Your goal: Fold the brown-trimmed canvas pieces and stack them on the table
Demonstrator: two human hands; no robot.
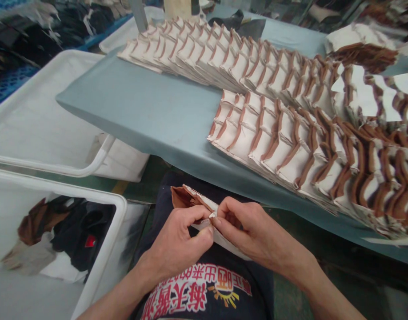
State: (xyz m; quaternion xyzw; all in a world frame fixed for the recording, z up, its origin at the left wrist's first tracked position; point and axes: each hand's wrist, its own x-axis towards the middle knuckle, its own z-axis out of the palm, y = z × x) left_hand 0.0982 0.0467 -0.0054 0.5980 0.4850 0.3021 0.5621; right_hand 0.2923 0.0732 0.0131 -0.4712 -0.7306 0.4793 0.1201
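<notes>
A folded piece, brown on one face and white on the other [181, 196], lies over the lap at the lower middle. My left hand [180, 238] pinches its edge between thumb and forefinger. Right beside it, my right hand [246, 226] has thumb and fingertips closed on the same white edge, and the two hands nearly touch. The piece's brown side opens toward the upper left, and its white part runs on under my right hand. Part of it is hidden behind the fingers.
A blue-grey table [137, 106] bears long overlapping rows of white and brown pieces [274, 133]. White bins [120, 204] stand at the left, the nearer holding dark and brown scraps [80, 235]. Another stack [360, 44] sits at the upper right.
</notes>
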